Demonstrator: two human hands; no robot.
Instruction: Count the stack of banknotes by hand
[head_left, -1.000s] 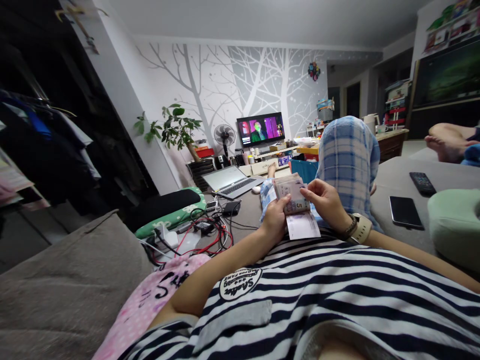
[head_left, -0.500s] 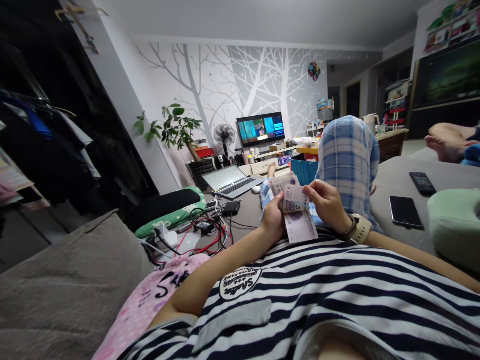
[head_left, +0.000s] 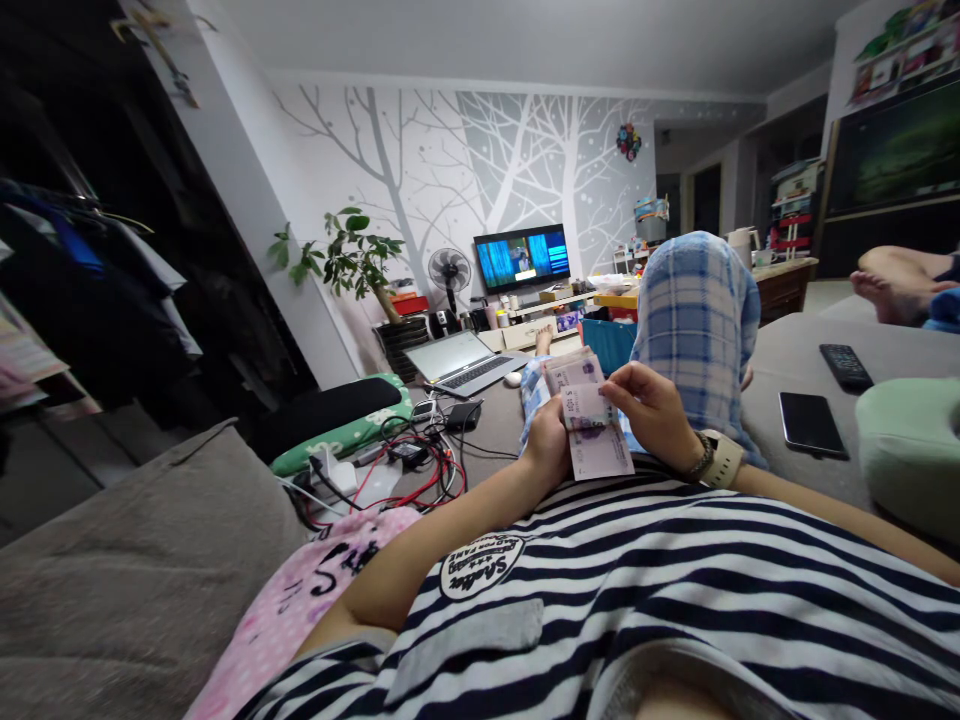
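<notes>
A stack of purple-toned banknotes [head_left: 600,455], some marked with a 5, is held above my lap. My left hand [head_left: 547,437] is closed around the left side of the stack. Thumb and fingers of my right hand [head_left: 654,405] pinch the right edge of a folded-over banknote [head_left: 583,402] on top. Lower notes hang down toward my striped shirt [head_left: 675,540], and others stick up behind. My fingers under the stack are hidden.
Left of my legs are a laptop [head_left: 465,362], a white mouse [head_left: 513,379] and tangled cables [head_left: 431,470]. On the right lie a phone [head_left: 812,424], a remote control [head_left: 845,367] and a green cushion [head_left: 911,440]. Another person's foot [head_left: 881,290] rests at far right.
The top banknote, bent down over the stack before, now stands folded higher, showing less of its printed face. My right hand has shifted slightly left; my left hand keeps its hold.
</notes>
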